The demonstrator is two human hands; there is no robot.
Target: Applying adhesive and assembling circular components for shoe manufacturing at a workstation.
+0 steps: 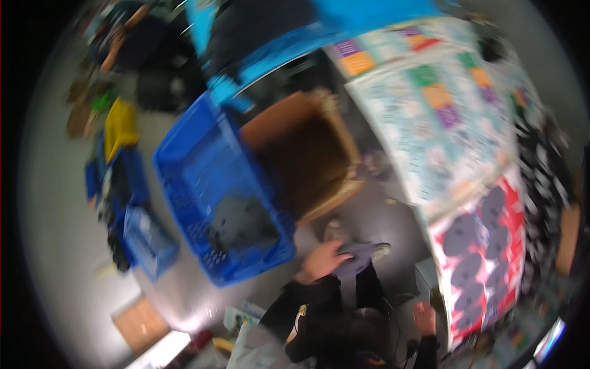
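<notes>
In the lower middle, my left hand (322,261) is closed on a flat dark grey piece (356,259), its thumb lying over the piece. A blue plastic crate (195,146) is tilted just beyond this hand, with a heap of grey pieces (241,224) at its near end. My right hand (424,318) hangs beside the edge of the table at right; motion smears its fingers. Several dark grey rounded flat pieces (466,274) lie in two rows on the red and white table covering (444,246) near it.
An open cardboard box (279,117) stands against the crate's right side. Beyond are a blue-covered surface (369,24) and a seated person (123,37). At left on the floor are a yellow bin (120,128), blue bins (150,243) and a flat cardboard box (140,326).
</notes>
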